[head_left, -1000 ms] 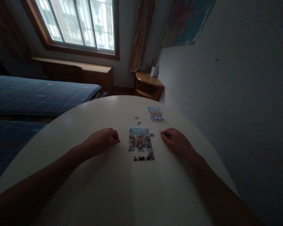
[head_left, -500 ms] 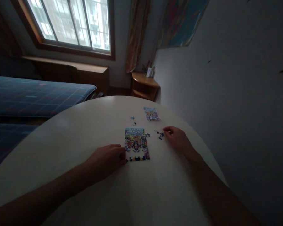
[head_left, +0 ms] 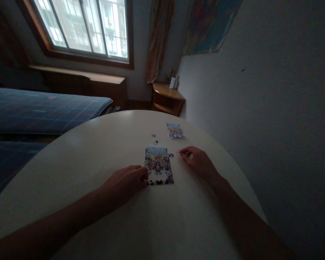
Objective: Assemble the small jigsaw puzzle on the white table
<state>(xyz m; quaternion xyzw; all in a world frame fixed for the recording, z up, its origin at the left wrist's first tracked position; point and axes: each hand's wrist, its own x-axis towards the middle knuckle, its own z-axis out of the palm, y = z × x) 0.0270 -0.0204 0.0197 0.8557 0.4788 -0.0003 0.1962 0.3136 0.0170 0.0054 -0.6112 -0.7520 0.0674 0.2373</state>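
A small, colourful jigsaw puzzle [head_left: 159, 160] lies partly assembled on the white round table, with a pale gap in its lower part. My left hand [head_left: 131, 179] is curled at the puzzle's lower left edge; its fingertips are closed, and what they hold, if anything, is hidden. To the right of the puzzle, my right hand [head_left: 196, 160] has thumb and fingers pinched together at a small puzzle piece [head_left: 180, 150]. Its fingers cover the spot where other loose pieces lay. One loose piece [head_left: 171, 155] touches or nearly touches the puzzle's right edge.
Two loose pieces, one higher [head_left: 153, 135] and one lower [head_left: 156, 142], lie beyond the puzzle. A printed packet [head_left: 176, 130] sits farther back on the round table [head_left: 111, 144]. The wall [head_left: 260, 119] runs along the right, and a bed [head_left: 48, 112] stands to the left.
My right hand has moved left over the loose pieces, which it now hides. My left hand stays at the puzzle's edge; the view has shifted slightly.
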